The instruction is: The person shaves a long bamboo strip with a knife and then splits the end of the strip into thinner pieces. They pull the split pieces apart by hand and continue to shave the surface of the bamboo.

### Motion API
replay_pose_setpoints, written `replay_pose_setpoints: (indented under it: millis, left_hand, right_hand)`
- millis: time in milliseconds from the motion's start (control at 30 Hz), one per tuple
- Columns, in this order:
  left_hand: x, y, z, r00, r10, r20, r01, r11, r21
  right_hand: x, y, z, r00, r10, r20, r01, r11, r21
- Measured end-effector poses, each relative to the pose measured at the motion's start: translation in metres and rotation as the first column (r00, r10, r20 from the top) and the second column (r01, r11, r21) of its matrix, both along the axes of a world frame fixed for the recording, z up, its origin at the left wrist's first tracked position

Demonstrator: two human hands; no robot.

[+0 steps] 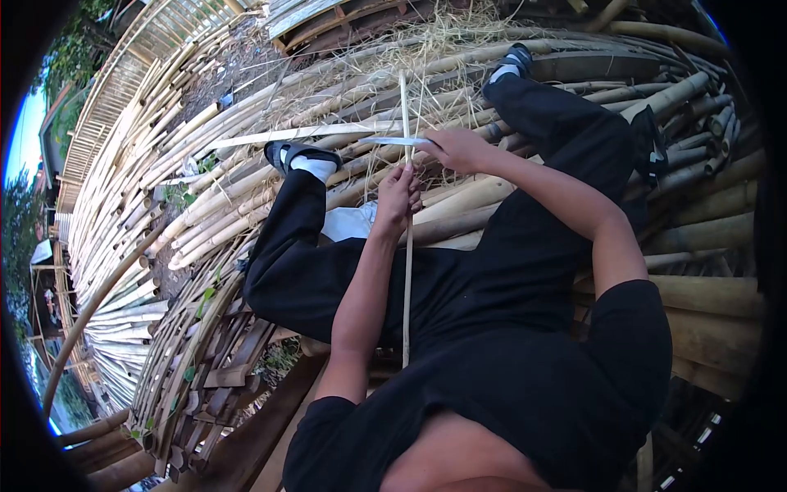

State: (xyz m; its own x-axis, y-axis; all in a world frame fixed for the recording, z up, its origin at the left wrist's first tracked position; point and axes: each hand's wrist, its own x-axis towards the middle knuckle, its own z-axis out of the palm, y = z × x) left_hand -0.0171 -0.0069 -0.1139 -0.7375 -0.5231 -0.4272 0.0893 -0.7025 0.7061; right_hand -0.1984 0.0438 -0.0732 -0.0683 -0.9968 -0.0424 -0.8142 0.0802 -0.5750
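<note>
A long thin bamboo strip (pixel 407 287) runs from near my lap out past both hands toward the straw. My left hand (pixel 397 195) is closed around its middle, between my knees. In my right hand (pixel 456 151) is a knife, its handle hidden in the fingers. The pale knife blade (pixel 395 141) points left and lies across the strip just beyond my left hand. A whitish cloth or bag (pixel 351 221) shows beneath my left forearm.
Bamboo poles (pixel 238 197) lie in layers all around and under my feet. Straw-like shavings (pixel 434 49) cover the poles ahead. A wide split bamboo piece (pixel 299 133) lies near my left foot. Split pieces (pixel 217 402) are stacked at lower left. A slatted fence (pixel 123 90) stands behind.
</note>
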Motion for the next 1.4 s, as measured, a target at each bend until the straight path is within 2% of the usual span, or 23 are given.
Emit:
replay_pose_setpoints:
  millis: [33,167,233,267,333,367,400,467,533,567,600,667,700,733,767,833,900,933,1000,1133,1233,1333,1400]
  left_hand:
    - [0.000,0.000,0.003,1.000,0.018,-0.011,-0.017,1.000,0.024]
    - [0.000,0.006,0.007,0.996,-0.003,-0.089,0.007,0.999,0.041]
    - [-0.001,0.008,0.008,0.994,0.014,-0.110,-0.002,0.994,0.105]
    - [-0.001,0.010,0.008,0.994,0.013,-0.112,-0.001,0.995,0.103]
    - [0.001,0.012,0.008,0.995,-0.005,-0.098,0.025,0.979,0.203]
    - [-0.002,0.012,0.006,0.995,0.003,-0.104,0.020,0.977,0.214]
    - [-0.003,0.009,0.008,0.995,0.001,-0.102,0.021,0.977,0.213]
    - [-0.004,0.011,0.012,0.994,-0.004,-0.114,0.028,0.977,0.210]
    - [0.003,0.019,0.026,0.997,-0.052,-0.065,0.061,0.986,0.157]
    - [0.008,0.016,0.018,0.997,-0.039,-0.067,0.051,0.982,0.181]
    - [0.014,0.011,0.009,0.997,-0.022,-0.072,0.037,0.977,0.208]
    - [0.017,0.000,0.002,0.996,-0.009,-0.085,0.030,0.968,0.250]
    - [0.014,-0.003,-0.001,0.997,-0.032,-0.067,0.048,0.967,0.252]
    - [0.008,-0.007,0.000,0.997,-0.057,-0.060,0.070,0.967,0.246]
    - [0.004,-0.009,0.002,0.996,-0.073,-0.059,0.085,0.972,0.219]
    - [-0.001,-0.014,-0.003,0.994,-0.097,-0.040,0.104,0.966,0.235]
    - [-0.001,-0.018,-0.004,0.994,-0.105,-0.036,0.110,0.965,0.236]
    - [-0.002,-0.017,0.000,0.992,-0.126,0.009,0.121,0.969,0.216]
    - [-0.001,-0.019,0.003,0.987,-0.150,0.059,0.137,0.972,0.190]
    - [0.004,-0.023,-0.009,0.987,-0.155,0.035,0.147,0.976,0.163]
    - [0.005,-0.021,-0.013,0.992,-0.116,0.040,0.105,0.971,0.213]
    - [0.004,-0.017,-0.019,0.995,-0.069,0.069,0.051,0.970,0.236]
    - [0.007,-0.019,-0.026,0.998,-0.067,0.017,0.061,0.964,0.260]
  right_hand:
    - [-0.005,0.002,-0.002,0.990,0.045,-0.131,-0.044,0.999,0.008]
    - [-0.031,0.002,-0.007,0.975,0.136,-0.173,-0.136,0.991,0.013]
    - [-0.063,-0.016,-0.027,0.975,0.002,-0.222,0.007,0.999,0.040]
    - [-0.078,-0.018,-0.024,0.975,0.001,-0.224,0.008,0.999,0.039]
    - [-0.099,-0.022,-0.011,0.952,0.053,-0.301,-0.030,0.996,0.080]
    - [-0.099,-0.022,-0.010,0.949,0.022,-0.315,0.007,0.996,0.089]
    - [-0.113,-0.035,-0.030,0.949,0.020,-0.314,0.008,0.996,0.088]
    - [-0.160,-0.058,-0.093,0.927,-0.203,-0.316,0.197,0.979,-0.054]
    - [-0.170,-0.039,-0.047,0.832,-0.223,-0.508,0.335,0.932,0.138]
    - [-0.189,-0.037,-0.068,0.813,-0.248,-0.526,0.341,0.936,0.085]
    - [-0.186,-0.030,-0.058,0.821,-0.281,-0.497,0.381,0.918,0.109]
    - [-0.163,-0.017,-0.041,0.831,-0.458,-0.317,0.508,0.856,0.094]
    - [-0.165,-0.020,-0.055,0.854,-0.463,-0.236,0.489,0.870,0.063]
    - [-0.151,-0.021,-0.055,0.912,-0.344,-0.224,0.331,0.939,-0.095]
    - [-0.138,-0.020,-0.052,0.957,-0.277,-0.083,0.270,0.959,-0.092]
    - [-0.094,-0.022,-0.025,0.989,-0.145,-0.041,0.148,0.988,0.053]
    - [-0.076,-0.028,-0.044,0.999,0.051,-0.008,-0.050,0.996,0.072]
    - [-0.060,-0.026,-0.037,0.998,0.057,-0.005,-0.056,0.996,0.069]
    - [-0.034,-0.018,-0.023,0.977,0.209,-0.048,-0.193,0.955,0.227]
    - [-0.021,-0.008,-0.050,0.975,0.213,0.067,-0.220,0.967,0.126]
    - [-0.017,-0.006,-0.047,0.973,0.227,0.046,-0.231,0.968,0.101]
    - [-0.024,-0.009,-0.047,0.968,0.247,-0.043,-0.233,0.949,0.210]
    - [-0.039,-0.013,-0.054,0.982,0.178,-0.055,-0.167,0.972,0.163]
